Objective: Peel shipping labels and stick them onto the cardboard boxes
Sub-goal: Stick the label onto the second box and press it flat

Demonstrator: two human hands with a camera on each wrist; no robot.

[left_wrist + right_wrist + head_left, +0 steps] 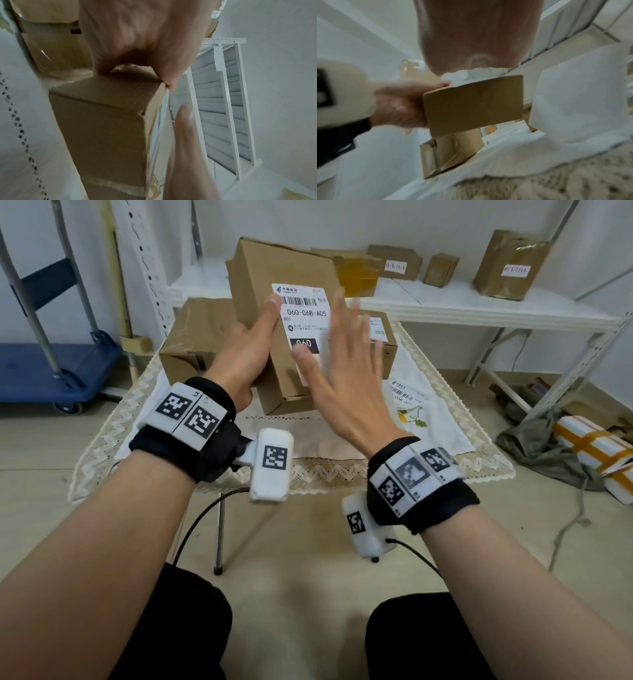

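A tall cardboard box is tilted up over the table, and my left hand grips its left side, thumb on the front face. A white shipping label with a barcode and "060-068-A05" sits on that face. My right hand is blurred, its fingers straight and spread, flat over the label's lower right part. In the left wrist view my palm wraps the box. The right wrist view shows the box, my left hand on it, and my right palm above.
A larger box lies behind on the left and a labelled box on the right. A label sheet rests on the white tablecloth. A white shelf holds several boxes. A blue trolley stands left; packages lie on the floor at right.
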